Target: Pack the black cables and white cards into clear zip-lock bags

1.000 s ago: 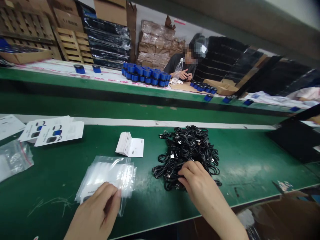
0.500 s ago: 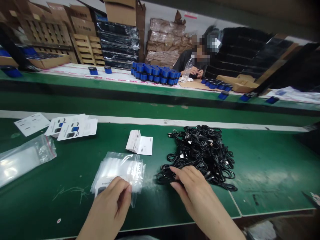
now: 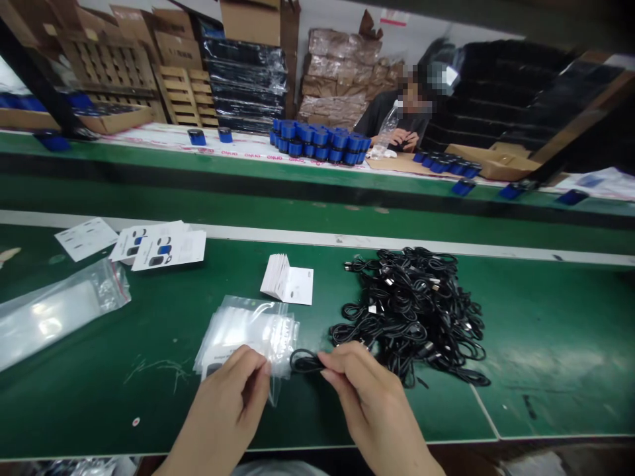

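My right hand (image 3: 370, 390) pinches a coiled black USB cable (image 3: 303, 361) between thumb and fingers, its loop pointing left. That loop reaches the right edge of a stack of clear zip bags (image 3: 243, 325) lying on the green table. At the stack's lower edge, my left hand (image 3: 225, 403) is closed with thumb and forefinger together on the edge of a clear bag. A printed sheet shows through the plastic beside it. Just beyond my right hand lies a heap of black cables (image 3: 421, 304). Small folded white leaflets (image 3: 285, 281) stand behind the bags.
Printed cards (image 3: 171, 248) and a large clear plastic bag (image 3: 64, 311) lie at the left. Across a raised ledge, a person (image 3: 397, 122) sits handling something small, near stacked blue-and-black round items (image 3: 320, 142). Cartons and pallets stand behind.
My right hand has drawn a coiled cable out of the heap and moved it left to the bags. My left hand stays at the bag's edge. The view has shifted slightly.
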`<state>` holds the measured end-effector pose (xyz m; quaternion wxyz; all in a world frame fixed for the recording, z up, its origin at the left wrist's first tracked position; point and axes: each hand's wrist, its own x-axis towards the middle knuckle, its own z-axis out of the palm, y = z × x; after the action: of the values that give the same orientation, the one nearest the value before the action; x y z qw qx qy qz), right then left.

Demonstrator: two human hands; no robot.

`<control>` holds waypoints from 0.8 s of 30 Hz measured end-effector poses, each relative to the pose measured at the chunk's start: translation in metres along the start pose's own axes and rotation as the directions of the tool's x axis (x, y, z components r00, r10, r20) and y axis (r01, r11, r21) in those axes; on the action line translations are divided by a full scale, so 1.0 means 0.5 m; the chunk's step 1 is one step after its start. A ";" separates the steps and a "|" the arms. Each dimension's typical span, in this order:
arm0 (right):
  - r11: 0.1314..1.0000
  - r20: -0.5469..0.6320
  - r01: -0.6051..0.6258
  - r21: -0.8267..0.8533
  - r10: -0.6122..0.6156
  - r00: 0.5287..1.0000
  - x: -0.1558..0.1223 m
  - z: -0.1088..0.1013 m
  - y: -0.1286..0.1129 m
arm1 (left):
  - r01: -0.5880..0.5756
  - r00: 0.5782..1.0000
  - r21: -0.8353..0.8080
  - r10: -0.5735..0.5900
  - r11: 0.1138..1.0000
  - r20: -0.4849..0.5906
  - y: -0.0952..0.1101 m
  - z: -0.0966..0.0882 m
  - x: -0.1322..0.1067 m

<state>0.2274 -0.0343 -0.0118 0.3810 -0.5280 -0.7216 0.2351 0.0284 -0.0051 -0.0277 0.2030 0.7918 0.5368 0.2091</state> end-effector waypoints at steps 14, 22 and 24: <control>0.999 -0.057 0.030 -0.045 -0.033 0.998 -0.013 0.082 -0.020 | -0.003 1.000 -0.062 0.001 0.998 -0.029 -0.004 -0.013 -0.017; 0.999 -0.160 0.052 0.007 -0.050 0.986 -0.002 0.110 -0.042 | -0.100 0.990 0.068 0.106 0.993 -0.091 0.004 -0.004 -0.037; 0.979 -0.017 -0.042 0.198 0.047 0.999 -0.001 0.092 -0.046 | -0.101 0.988 0.070 0.108 0.992 -0.107 0.006 -0.008 -0.038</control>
<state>0.1775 -0.0396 -0.0227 0.4339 -0.5062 -0.6786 0.3081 0.0221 -0.0236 -0.0251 0.1362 0.8121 0.5116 0.2454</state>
